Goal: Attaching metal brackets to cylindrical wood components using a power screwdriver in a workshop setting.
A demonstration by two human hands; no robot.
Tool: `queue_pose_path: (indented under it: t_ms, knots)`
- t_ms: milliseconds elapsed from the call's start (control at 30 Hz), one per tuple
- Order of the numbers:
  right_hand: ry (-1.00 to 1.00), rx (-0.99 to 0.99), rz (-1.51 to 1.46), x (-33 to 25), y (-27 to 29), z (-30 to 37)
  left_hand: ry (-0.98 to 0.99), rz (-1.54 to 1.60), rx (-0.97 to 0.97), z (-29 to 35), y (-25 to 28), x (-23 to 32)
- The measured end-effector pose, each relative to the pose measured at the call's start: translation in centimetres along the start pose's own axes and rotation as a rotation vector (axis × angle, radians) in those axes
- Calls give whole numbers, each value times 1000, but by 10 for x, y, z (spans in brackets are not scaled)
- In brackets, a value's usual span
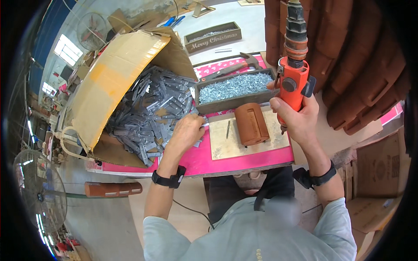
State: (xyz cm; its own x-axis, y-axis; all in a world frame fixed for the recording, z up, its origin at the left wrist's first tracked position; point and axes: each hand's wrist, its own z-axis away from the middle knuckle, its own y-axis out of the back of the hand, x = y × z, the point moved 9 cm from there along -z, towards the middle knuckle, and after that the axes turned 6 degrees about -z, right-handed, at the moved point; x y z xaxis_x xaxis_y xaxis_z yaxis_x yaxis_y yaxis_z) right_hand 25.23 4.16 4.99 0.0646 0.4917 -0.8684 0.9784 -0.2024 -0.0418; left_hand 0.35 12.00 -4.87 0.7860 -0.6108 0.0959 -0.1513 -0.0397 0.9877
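Note:
My right hand [300, 115] is wrapped round an orange power screwdriver [291, 87], which hangs upright with its bit pointing down over the board's right side. A reddish-brown half-round piece with a slot [250, 126] lies on a pale wooden board [222, 151], beside a thin dark pin-like piece [228, 129]. My left hand [188, 131] is closed at the right edge of a heap of grey metal pieces [159, 102], fingertips toward the board; what they pinch is too small to make out. The heap spills from a tipped cardboard box [114, 71].
Behind the board stands a tray of silvery screws [224, 105], with a hammer [230, 68] behind it. Farther back is another wooden tray [213, 42]. Stacked brown pieces [348, 65] tower at right. A similar piece [113, 189] and a fan [40, 195] are at left.

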Motion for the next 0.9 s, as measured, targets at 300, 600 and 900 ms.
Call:
queue_pose_path:
  t_ms: [300, 600, 900]
  knots:
    - [-35, 55, -102, -2, 8, -2, -373, 196, 536, 7, 75, 127]
    - [-41, 60, -79, 2, 10, -1, -443, 95, 446, 28, 44, 175]
    - [-51, 59, -65, 5, 9, -1, -381, 301, 491, 21, 36, 170]
